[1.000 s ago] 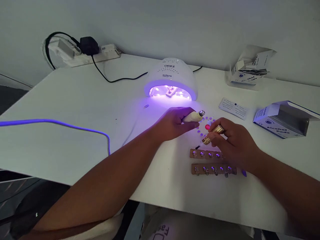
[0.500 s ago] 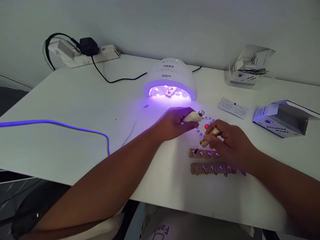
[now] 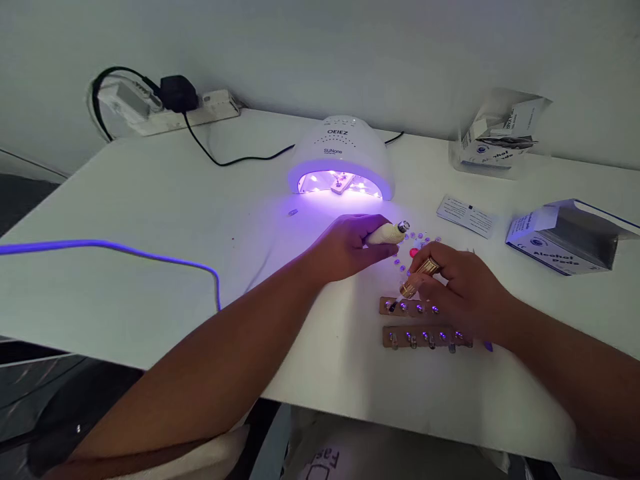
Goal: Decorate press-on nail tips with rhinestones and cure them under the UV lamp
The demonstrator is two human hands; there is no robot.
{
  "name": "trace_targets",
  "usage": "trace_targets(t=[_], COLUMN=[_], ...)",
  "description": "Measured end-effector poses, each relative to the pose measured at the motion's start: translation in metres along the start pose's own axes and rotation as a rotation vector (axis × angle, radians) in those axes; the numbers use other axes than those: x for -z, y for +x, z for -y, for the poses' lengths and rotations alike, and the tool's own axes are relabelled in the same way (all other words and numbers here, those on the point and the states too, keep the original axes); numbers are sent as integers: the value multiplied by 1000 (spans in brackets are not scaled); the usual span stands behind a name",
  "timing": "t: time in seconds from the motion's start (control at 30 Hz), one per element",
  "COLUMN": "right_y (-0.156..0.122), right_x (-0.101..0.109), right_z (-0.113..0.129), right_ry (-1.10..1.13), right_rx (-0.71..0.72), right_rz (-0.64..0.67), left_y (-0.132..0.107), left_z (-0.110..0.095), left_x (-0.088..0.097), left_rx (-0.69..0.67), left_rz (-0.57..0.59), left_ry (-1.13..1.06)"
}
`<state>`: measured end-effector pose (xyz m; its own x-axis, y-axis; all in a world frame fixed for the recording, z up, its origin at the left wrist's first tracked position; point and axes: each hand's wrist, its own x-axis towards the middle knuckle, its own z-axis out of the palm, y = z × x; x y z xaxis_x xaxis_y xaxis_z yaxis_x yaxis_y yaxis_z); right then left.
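My left hand (image 3: 353, 248) is closed round a white nail polish bottle (image 3: 387, 233), its uncapped neck pointing right. In my right hand (image 3: 455, 277) is a gold-capped polish brush (image 3: 420, 277), gripped by the cap and slanting down to the left. Its dark bristles (image 3: 393, 307) are at the left end of a brown strip (image 3: 413, 307) with shiny round studs; whether they touch it I cannot tell. A second brown strip (image 3: 417, 338), nearer me, carries several clear nail tips. Beyond my right hand lie a pink-red dot (image 3: 413, 253) and several small purple-lit pieces (image 3: 397, 263), partly hidden.
A white nail lamp (image 3: 343, 150) glows purple at the back, with a small holder (image 3: 342, 183) inside. To the right are an alcohol pads box (image 3: 555, 247), a printed card (image 3: 466, 217) and another open box (image 3: 493, 150). A power strip (image 3: 190, 120) and cables lie back left.
The brush in my right hand has shifted very slightly, its bristles a little right and down along the upper strip. My left hand and the bottle stay in place.
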<state>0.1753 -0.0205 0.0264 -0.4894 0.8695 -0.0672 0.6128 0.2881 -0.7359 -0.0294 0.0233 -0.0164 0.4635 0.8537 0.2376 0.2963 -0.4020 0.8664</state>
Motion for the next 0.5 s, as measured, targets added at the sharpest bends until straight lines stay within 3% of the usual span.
trace_targets(t=[0.23, 0.5], right_y=[2, -3], right_x=[1, 10], right_z=[-4, -6], right_ry=[-5, 171], right_rx=[22, 93], right_rz=[-75, -102], left_y=[0, -1], left_z=[0, 1], left_x=[0, 0], left_rx=[5, -2], left_rz=[-1, 1], left_ry=[3, 16])
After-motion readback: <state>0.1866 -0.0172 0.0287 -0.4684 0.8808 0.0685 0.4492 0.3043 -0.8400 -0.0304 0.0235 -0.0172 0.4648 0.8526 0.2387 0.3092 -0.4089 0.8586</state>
